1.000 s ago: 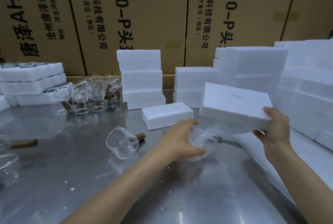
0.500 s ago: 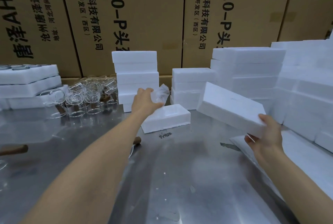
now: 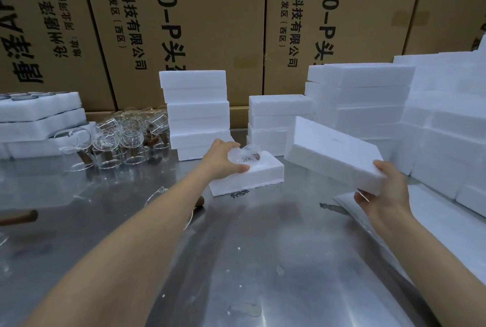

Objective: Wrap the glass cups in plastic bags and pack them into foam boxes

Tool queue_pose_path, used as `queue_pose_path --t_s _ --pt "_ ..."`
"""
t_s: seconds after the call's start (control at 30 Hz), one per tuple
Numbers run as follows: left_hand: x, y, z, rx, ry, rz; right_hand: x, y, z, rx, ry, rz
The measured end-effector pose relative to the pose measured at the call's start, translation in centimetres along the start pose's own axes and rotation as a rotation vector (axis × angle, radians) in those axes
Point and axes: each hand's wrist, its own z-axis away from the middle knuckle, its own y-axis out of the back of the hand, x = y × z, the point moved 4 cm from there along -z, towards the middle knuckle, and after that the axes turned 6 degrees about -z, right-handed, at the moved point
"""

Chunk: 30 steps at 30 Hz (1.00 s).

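My left hand [image 3: 223, 159] reaches forward and presses a bagged glass cup [image 3: 246, 156] into the open foam box half [image 3: 260, 175] lying on the metal table [image 3: 263, 261]. The cup sits in the box's left hollow, wrapped in clear plastic, its brown handle just showing. My right hand [image 3: 384, 192] holds a white foam lid [image 3: 331, 154] by its near corner, tilted, in the air to the right of the box. A bare glass cup with a wooden handle [image 3: 198, 202] lies on the table, mostly hidden behind my left forearm.
Several unwrapped glass cups [image 3: 123, 137] stand at the back left beside stacked foam trays [image 3: 39, 119]. Foam box stacks [image 3: 196, 108] rise behind, with larger piles [image 3: 447, 129] on the right. Plastic bags [image 3: 434, 221] lie under my right arm. Cardboard cartons [image 3: 210, 24] wall the back.
My left hand carried the bagged cup from the table up and forward, then lowered it into the foam box half. My right hand kept the lid aloft, drifting slightly.
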Motion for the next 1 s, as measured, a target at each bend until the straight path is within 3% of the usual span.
queue_pose_path --t_s 0.37,0.53,0.63,0.8,0.87,1.0 --pt "3.1 -0.6 2.6 -0.246 -0.158 0.005 0.3 -0.3 0.6 -0.053 -0.085 -0.041" --pt "3.4 -1.8 3.3 -0.090 -0.132 -0.006 0.3 -0.5 0.7 -0.074 -0.087 -0.025" --pt "3.6 -2.7 3.4 0.006 -0.140 -0.150 0.4 -0.6 0.8 -0.089 -0.094 -0.019" --pt "3.9 -2.9 3.2 0.028 -0.130 -0.225 0.7 -1.1 1.2 -0.108 -0.122 -0.013" --pt "3.9 -2.8 3.3 0.021 -0.096 -0.064 0.8 -1.5 1.3 -0.125 -0.119 -0.009" --pt "2.7 -2.4 4.0 0.282 0.202 0.795 0.8 -3.2 1.3 -0.136 -0.084 0.074"
